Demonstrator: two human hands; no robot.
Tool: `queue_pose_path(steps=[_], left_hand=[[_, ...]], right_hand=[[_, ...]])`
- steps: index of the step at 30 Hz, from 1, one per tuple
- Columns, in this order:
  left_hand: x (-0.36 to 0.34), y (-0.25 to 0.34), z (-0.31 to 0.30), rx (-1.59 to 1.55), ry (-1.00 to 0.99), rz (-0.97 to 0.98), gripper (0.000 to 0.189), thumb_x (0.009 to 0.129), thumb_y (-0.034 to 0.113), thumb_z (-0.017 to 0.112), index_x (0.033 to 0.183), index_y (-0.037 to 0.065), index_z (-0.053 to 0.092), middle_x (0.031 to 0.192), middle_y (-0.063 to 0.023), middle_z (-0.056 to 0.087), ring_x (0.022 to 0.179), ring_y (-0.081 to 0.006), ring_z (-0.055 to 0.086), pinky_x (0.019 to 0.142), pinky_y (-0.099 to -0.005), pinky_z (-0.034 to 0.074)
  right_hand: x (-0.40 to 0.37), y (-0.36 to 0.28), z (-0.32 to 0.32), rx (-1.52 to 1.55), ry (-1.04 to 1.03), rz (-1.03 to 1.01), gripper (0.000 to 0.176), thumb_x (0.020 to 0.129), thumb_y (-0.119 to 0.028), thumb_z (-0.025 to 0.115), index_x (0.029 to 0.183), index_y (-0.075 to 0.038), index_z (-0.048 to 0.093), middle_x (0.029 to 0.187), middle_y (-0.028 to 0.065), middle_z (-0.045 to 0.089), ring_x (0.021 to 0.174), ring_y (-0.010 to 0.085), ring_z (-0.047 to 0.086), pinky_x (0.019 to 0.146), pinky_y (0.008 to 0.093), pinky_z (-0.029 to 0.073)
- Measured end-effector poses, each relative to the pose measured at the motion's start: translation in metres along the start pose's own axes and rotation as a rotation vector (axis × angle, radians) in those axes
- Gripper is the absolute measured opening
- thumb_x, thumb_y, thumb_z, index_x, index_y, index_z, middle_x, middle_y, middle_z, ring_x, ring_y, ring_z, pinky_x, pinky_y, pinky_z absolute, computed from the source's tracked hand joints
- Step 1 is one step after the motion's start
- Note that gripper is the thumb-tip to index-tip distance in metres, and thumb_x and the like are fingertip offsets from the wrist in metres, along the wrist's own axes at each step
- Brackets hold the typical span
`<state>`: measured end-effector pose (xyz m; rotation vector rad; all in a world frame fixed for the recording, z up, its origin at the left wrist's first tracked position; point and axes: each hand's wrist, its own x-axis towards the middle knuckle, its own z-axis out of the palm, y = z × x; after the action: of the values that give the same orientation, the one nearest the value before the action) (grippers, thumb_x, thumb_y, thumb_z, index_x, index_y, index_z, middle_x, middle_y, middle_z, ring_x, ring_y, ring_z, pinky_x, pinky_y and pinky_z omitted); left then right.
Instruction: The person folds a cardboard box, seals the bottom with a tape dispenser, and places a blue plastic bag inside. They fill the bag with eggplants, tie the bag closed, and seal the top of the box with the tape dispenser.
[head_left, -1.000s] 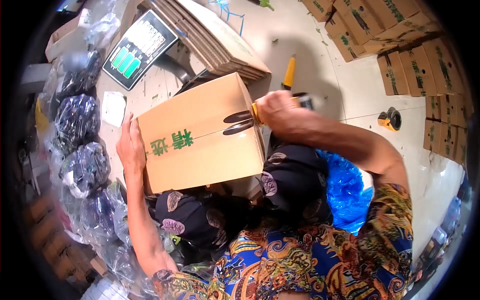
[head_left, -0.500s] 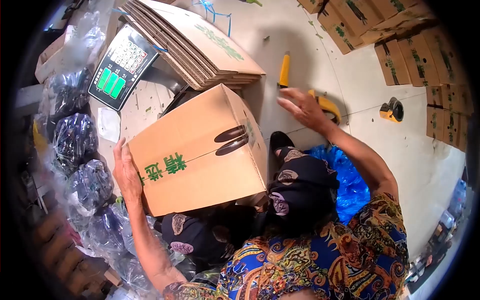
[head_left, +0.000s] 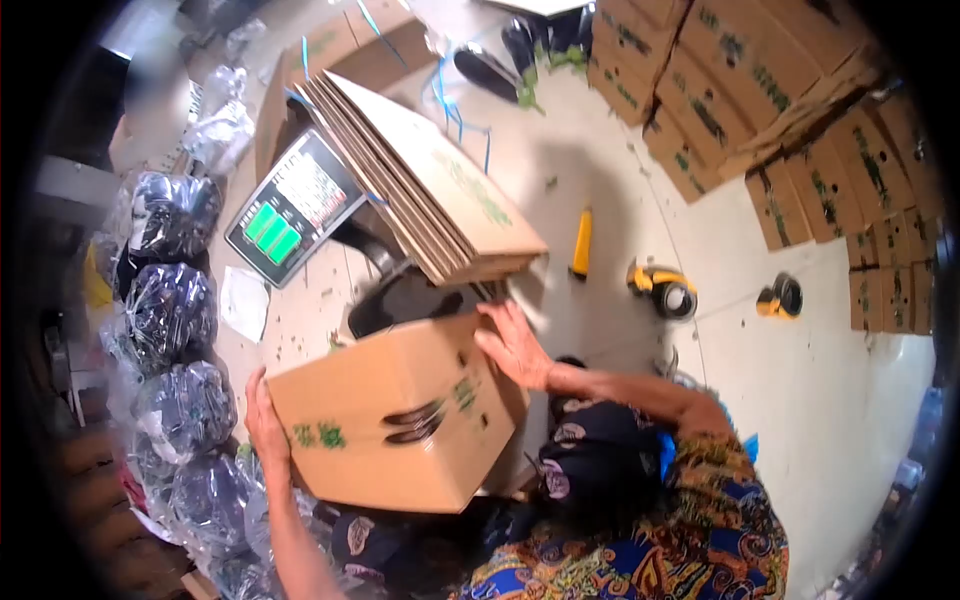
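— Starting at the left, with anything packed there?

— Yes: down the side, a row of knotted-looking clear plastic bags (head_left: 170,312), filled with dark, glossy contents. Then a crumpled white sheet (head_left: 245,303) on the floor.

— And the left hand (head_left: 267,420)?

— Partly open, fingers nearly straight, laid against the left side of a brown cardboard box (head_left: 345,395) with green characters and dark oval pictures. Just above, a black-framed scale display (head_left: 290,215) with green readouts.

— Where exactly, that box?

— Tilted, close to the person's knees, in front of the scale's dark platform (head_left: 405,302). Closed on the faces in view; impossible to tell what's inside.

— Farther right?

— Beyond the box, a leaning stack of flattened brown cartons (head_left: 430,180). Higher up, dark, glossy, long vegetables (head_left: 487,72). Then the right hand (head_left: 515,345): open, fingers slightly spread, touching the box's far right edge, not wrapped around anything.

— Past that?

— On pale tiles, a slim yellow-handled tool (head_left: 582,243), a yellow-and-black tape dispenser (head_left: 663,290), and a smaller-looking yellow-and-black dispenser (head_left: 780,297). Behind, piled brown printed cartons (head_left: 735,95), contents hidden.
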<state>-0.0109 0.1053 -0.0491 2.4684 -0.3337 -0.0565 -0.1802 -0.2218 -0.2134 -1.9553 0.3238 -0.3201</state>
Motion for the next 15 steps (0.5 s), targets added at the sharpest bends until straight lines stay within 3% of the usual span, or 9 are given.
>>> queue_pose_path(steps=[1,3,4,7,10,11,13,14,15], left_hand=[[-0.005,-0.015,-0.005,-0.052,0.009,-0.027,0.046,0.099,0.032,0.037,0.13,0.0,0.05,0.126,-0.0162,0.057,0.116,-0.0257,0.053,0.101,-0.0325,0.038],[-0.008,-0.034,-0.012,-0.109,0.009,-0.055,0.047,0.1,0.033,0.036,0.131,0.0,0.049,0.128,-0.0155,0.055,0.12,-0.0257,0.05,0.103,-0.0322,0.036],[-0.008,-0.038,-0.014,-0.114,0.005,-0.063,0.048,0.1,0.034,0.035,0.131,0.001,0.049,0.129,-0.0153,0.054,0.121,-0.0261,0.05,0.103,-0.0322,0.035],[-0.009,-0.04,-0.013,-0.131,0.004,-0.071,0.046,0.101,0.034,0.033,0.128,0.001,0.05,0.127,-0.0151,0.055,0.119,-0.0275,0.05,0.104,-0.0338,0.035],[-0.018,-0.046,-0.021,-0.157,-0.003,-0.055,0.045,0.101,0.035,0.033,0.124,0.0,0.051,0.124,-0.0147,0.056,0.116,-0.0274,0.051,0.102,-0.0348,0.036],[-0.021,-0.061,-0.023,-0.155,0.012,-0.043,0.046,0.101,0.036,0.033,0.122,0.0,0.052,0.122,-0.0144,0.057,0.114,-0.027,0.051,0.1,-0.0348,0.037],[-0.034,-0.104,-0.026,-0.256,0.021,-0.082,0.046,0.1,0.037,0.035,0.119,0.0,0.053,0.119,-0.0134,0.058,0.111,-0.0255,0.053,0.098,-0.0341,0.039],[-0.042,-0.131,-0.028,-0.356,0.011,-0.125,0.045,0.1,0.038,0.036,0.117,0.0,0.054,0.117,-0.0128,0.058,0.109,-0.0244,0.054,0.097,-0.0334,0.04],[-0.048,-0.147,-0.031,-0.453,-0.002,-0.165,0.044,0.1,0.038,0.037,0.115,0.0,0.055,0.116,-0.0121,0.059,0.108,-0.0233,0.055,0.095,-0.0326,0.041]], right_hand=[[0.002,-0.002,-0.002,-0.024,-0.062,0.102,0.064,0.09,-0.038,0.06,0.133,0.006,0.042,0.127,0.027,0.047,0.12,0.0418,0.043,0.104,0.0449,0.033],[0.024,-0.017,-0.022,0.265,-0.352,0.348,0.083,0.088,-0.051,0.061,0.147,-0.003,0.03,0.147,0.0226,0.035,0.139,0.0346,0.03,0.113,0.0407,0.026],[0.034,-0.02,-0.026,0.442,-0.496,0.505,0.089,0.085,-0.055,0.064,0.148,-0.003,0.028,0.148,0.0211,0.033,0.14,0.0313,0.029,0.113,0.0398,0.025],[0.044,-0.024,-0.037,0.485,-0.47,0.503,0.093,0.081,-0.059,0.066,0.147,-0.004,0.032,0.147,0.0191,0.035,0.136,0.0297,0.034,0.113,0.0378,0.026],[0.057,-0.005,-0.053,-0.037,-0.907,0.804,0.081,0.075,-0.063,0.069,0.132,-0.007,0.055,0.118,0.0114,0.058,0.111,0.0222,0.052,0.098,0.031,0.04],[0.04,0.013,-0.041,0.014,-0.828,0.769,0.072,0.078,-0.057,0.07,0.126,-0.006,0.06,0.105,0.0065,0.061,0.098,0.0165,0.055,0.087,0.027,0.044],[0.015,-0.013,-0.048,0.337,-0.707,0.587,0.066,0.081,-0.052,0.071,0.126,-0.005,0.059,0.102,0.0053,0.063,0.092,0.0133,0.055,0.082,0.026,0.044],[0.024,-0.004,-0.041,0.317,-0.813,0.625,0.058,0.082,-0.043,0.073,0.125,-0.006,0.06,0.103,0.003,0.063,0.091,0.0114,0.055,0.083,0.026,0.045],[0.026,-0.018,-0.042,0.414,-0.762,0.6,0.05,0.086,-0.033,0.071,0.125,-0.004,0.059,0.107,0.0009,0.063,0.094,0.0108,0.055,0.088,0.0265,0.044]])
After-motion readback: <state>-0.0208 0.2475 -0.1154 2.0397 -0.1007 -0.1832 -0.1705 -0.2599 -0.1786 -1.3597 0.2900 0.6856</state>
